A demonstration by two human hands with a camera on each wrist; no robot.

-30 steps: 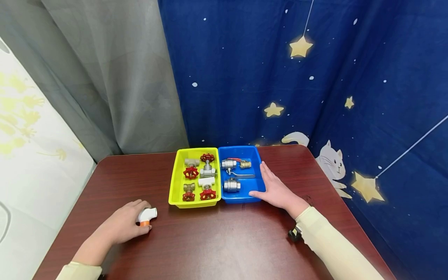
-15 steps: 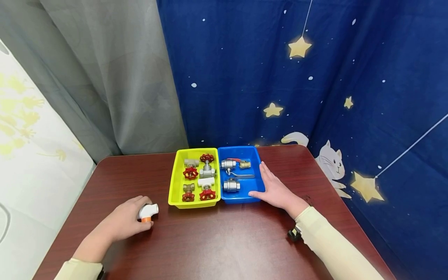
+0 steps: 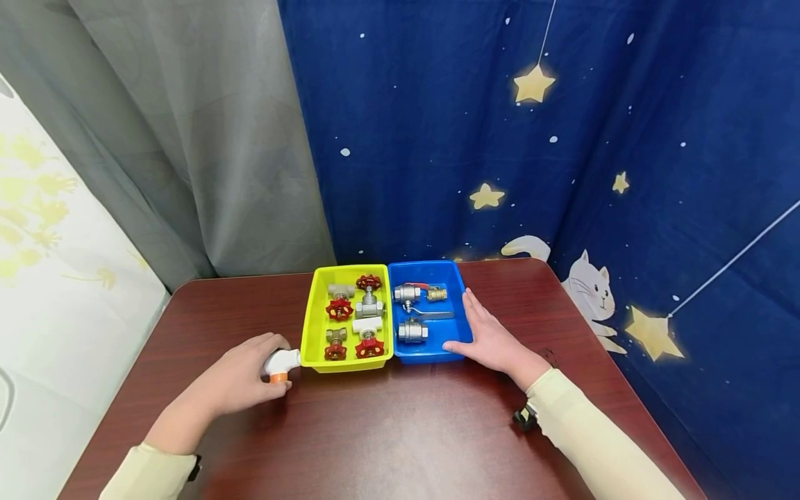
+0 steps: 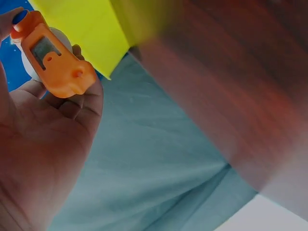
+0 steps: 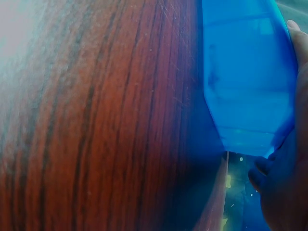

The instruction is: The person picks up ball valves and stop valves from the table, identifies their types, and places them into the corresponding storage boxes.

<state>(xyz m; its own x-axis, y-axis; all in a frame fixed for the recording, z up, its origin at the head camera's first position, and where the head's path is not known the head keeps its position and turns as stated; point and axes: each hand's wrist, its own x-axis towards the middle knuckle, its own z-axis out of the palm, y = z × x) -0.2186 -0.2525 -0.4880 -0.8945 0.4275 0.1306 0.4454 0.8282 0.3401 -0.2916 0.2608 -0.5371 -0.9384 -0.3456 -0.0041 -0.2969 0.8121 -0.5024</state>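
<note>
My left hand [image 3: 240,375] grips a white plastic ball valve [image 3: 284,360] with an orange handle, just off the front left corner of the yellow tray [image 3: 320,298]. The left wrist view shows the orange handle [image 4: 60,70] turned toward the camera, fingers wrapped behind it. Several gate valves lie in the yellow tray, among them a white one [image 3: 367,325] with a red handwheel. The blue tray [image 3: 446,337] holds a silver ball valve [image 3: 412,331] and other metal valves. Along its right side rests my right hand [image 3: 490,337], fingers straight, thumb at the front rim.
Both trays stand side by side near the back of a dark red wooden table [image 3: 375,430]. Behind it hang a grey curtain [image 3: 250,139] and a blue starry curtain [image 3: 425,139]. A white panel [image 3: 50,333] borders the left.
My left hand has carried the white ball valve rightward and slightly back, to the yellow tray's edge. The right hand stays at the blue tray.
</note>
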